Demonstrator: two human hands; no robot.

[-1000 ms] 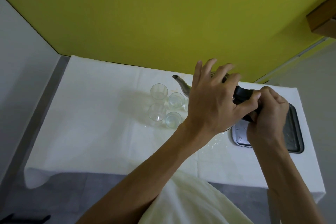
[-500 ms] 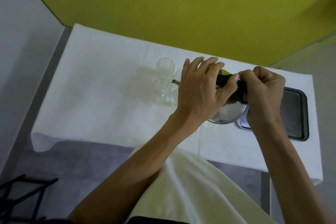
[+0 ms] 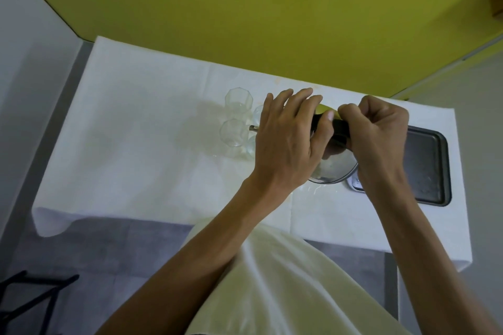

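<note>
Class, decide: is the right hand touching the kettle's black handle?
Touching. The head view shows the right hand curled round the black handle of the kettle, no gap between them.

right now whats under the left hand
The left hand covers the top of the kettle; only its spout tip, black handle and lower side show. Any lid is hidden. The right hand grips the handle.

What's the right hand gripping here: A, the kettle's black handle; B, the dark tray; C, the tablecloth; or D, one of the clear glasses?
A: the right hand has its fingers curled round the black handle of the metal kettle; the glasses stand apart to the left.
</note>
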